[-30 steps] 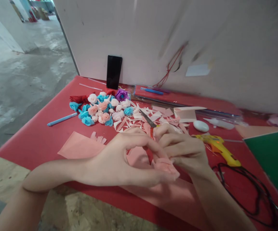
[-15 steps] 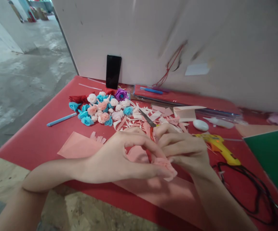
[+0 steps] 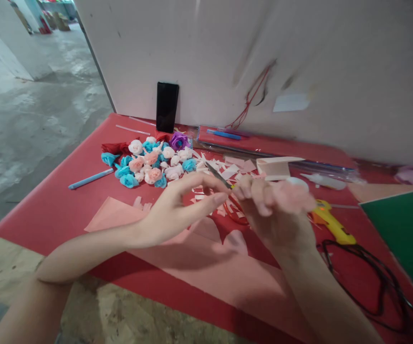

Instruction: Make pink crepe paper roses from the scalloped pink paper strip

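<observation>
My right hand (image 3: 263,203) is closed around a pink paper rose (image 3: 294,196), whose blurred petals stick out on the right side of the fist. My left hand (image 3: 188,200) has its fingers stretched out, thumb and forefinger tips close together and pointing at the right fingertips. I see nothing held in it. Scissors (image 3: 235,215) with orange-red handles lie on the table behind the hands, partly covered by my right hand. Below the hands, cut pink paper petals (image 3: 237,241) rest on a long pink crepe paper strip (image 3: 209,267).
Several paper roses (image 3: 152,160) in white, blue and pink are heaped at the back left beside paper scraps (image 3: 229,169). A phone (image 3: 167,107) leans on the wall. At the right are a yellow glue gun (image 3: 338,229), its black cord (image 3: 374,267) and a green board (image 3: 403,229).
The pink rose has gone from my left fingers to my right hand, up and to the right. My left hand has straightened and drawn back slightly, uncovering the petals and scissor handles.
</observation>
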